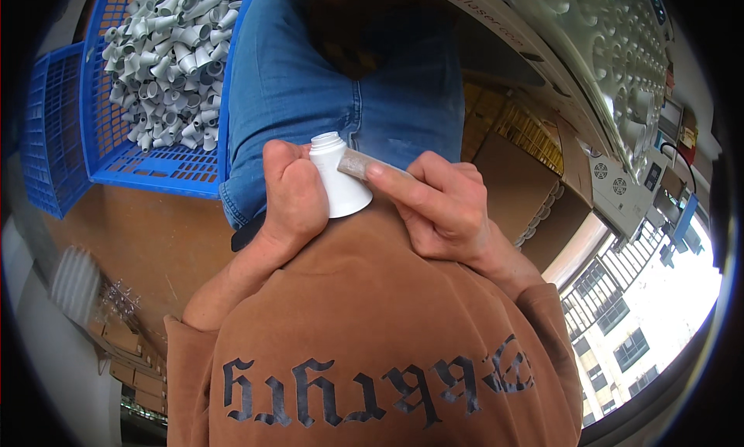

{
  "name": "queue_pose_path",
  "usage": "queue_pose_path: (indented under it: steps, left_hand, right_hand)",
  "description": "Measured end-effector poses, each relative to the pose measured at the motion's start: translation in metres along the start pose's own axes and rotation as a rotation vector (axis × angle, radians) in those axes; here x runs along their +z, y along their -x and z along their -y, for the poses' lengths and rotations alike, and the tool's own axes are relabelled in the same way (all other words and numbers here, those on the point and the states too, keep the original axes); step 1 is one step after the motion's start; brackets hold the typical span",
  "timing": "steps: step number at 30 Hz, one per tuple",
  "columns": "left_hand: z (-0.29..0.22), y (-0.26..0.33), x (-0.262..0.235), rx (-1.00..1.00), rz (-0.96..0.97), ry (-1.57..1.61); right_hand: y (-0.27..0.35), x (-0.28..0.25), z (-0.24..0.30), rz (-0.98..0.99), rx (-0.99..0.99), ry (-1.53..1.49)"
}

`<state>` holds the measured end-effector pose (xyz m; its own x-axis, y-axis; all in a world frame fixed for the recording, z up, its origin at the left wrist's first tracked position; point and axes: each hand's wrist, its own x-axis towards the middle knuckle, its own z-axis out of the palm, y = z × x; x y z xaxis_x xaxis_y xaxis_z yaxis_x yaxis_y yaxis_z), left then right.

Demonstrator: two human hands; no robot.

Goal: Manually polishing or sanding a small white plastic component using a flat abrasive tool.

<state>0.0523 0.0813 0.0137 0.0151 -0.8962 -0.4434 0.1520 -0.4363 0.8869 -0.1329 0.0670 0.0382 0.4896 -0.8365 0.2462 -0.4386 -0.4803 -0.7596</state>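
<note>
Close to my lap, my left hand (293,185) is closed around the left side of a white flared plastic part (338,190). Its threaded neck points up and away from me, and the wide end faces my body. My right hand (442,203) grips a flat grey-brown strip (355,165) that looks like sandpaper. The index finger lies stretched along this strip, whose tip rests against the part's side just below the neck. The palm sides of both hands are hidden.
A blue plastic crate (155,176) heaped with similar grey-white flared parts (174,52) stands at the far left, beside another blue crate (54,129). On the right are an open cardboard box (515,180) and a large machine (535,56) edge. A window (643,323) is at the lower right.
</note>
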Motion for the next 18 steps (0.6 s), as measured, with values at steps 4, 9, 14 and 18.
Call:
queue_pose_path:
  steps: [4, 9, 14, 18]
  left_hand:
    - [-0.002, -0.002, 0.000, -0.070, 0.136, 0.092]
    - [0.002, -0.013, -0.006, -0.130, 0.230, 0.224]
    - [0.005, -0.014, -0.007, -0.222, 0.311, 0.218]
    - [0.005, -0.015, -0.007, -0.163, 0.238, 0.271]
  right_hand:
    - [0.001, 0.004, -0.005, 0.052, 0.052, 0.088]
    - [0.001, 0.009, -0.010, -0.100, 0.009, -0.148]
    - [-0.001, 0.006, -0.013, 0.098, 0.231, 0.064]
    - [0.000, 0.003, -0.007, -0.081, 0.126, -0.061]
